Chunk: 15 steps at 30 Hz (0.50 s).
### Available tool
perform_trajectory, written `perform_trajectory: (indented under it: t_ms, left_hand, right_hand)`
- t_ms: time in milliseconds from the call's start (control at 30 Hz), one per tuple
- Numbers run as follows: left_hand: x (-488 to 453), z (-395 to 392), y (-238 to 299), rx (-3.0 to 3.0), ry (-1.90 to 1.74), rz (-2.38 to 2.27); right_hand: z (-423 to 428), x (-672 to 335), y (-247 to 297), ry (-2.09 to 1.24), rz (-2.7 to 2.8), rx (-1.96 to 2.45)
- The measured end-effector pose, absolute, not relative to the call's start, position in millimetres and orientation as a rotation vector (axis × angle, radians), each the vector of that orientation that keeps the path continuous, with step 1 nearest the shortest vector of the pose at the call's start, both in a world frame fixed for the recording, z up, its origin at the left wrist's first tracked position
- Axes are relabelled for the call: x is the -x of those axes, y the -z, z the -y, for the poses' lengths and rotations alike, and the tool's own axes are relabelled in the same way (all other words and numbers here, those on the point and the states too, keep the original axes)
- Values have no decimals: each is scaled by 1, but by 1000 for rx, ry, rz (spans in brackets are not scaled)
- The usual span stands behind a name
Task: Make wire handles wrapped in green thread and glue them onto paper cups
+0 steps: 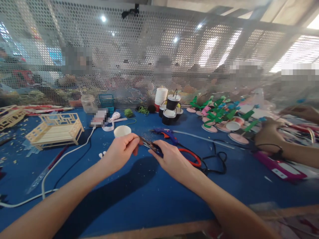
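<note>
My right hand is closed around a dark-handled cutting tool, which looks like scissors, its metal blades pointing left. At the blade tips, my left hand pinches with thumb and fingers; what lies between them is too small to make out. A white paper cup stands just behind my left hand. Beyond the scissors lies a blue glue gun with an orange trigger and a clear glue stick behind it. A red loop rests beside my right hand, partly hidden by it.
Small wooden bed frame at left, near a white cable. Green yarn, black cups and stacked white cups stand behind. Green paper flowers, a purple power strip and another person's arm occupy the right.
</note>
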State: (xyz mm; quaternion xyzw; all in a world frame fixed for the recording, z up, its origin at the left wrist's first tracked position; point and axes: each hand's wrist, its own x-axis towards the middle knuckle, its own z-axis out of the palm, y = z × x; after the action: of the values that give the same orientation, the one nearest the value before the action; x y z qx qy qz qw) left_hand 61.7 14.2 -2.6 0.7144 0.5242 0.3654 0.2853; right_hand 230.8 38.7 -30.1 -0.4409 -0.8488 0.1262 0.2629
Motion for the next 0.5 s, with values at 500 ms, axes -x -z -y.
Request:
perform_trajectory:
  t_ms: [500]
  left_hand:
    - [-58,-15,8,-1506,-1007,-1061]
  right_hand:
    - [-42,-239,25,-179,2363,982]
